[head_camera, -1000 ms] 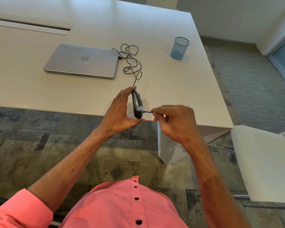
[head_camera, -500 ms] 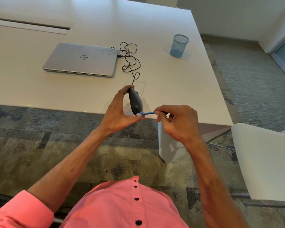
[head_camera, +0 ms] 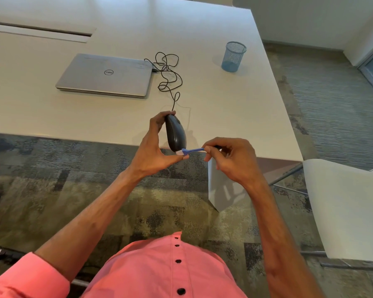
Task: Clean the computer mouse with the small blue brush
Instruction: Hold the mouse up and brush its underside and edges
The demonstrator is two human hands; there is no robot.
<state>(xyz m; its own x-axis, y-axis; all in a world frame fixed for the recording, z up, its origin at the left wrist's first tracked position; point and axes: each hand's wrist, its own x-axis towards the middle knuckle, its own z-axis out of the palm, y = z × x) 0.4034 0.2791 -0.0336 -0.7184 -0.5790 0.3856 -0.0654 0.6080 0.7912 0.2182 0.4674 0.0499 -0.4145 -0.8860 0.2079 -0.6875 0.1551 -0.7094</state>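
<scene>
A dark grey wired computer mouse is held on edge above the table's near edge, pinched front and back by my left hand. Its black cable loops back across the table to the laptop. My right hand grips the small blue brush by its handle. The brush's white bristles touch the mouse's rear end, just above my left thumb.
A closed silver laptop lies on the white table at the back left. A blue mesh pen cup stands at the back right. A white chair seat is to the right, patterned carpet below.
The mouse has turned in my left hand, showing more of its curved top. The brush has slid down from the mouse's side to its rear end.
</scene>
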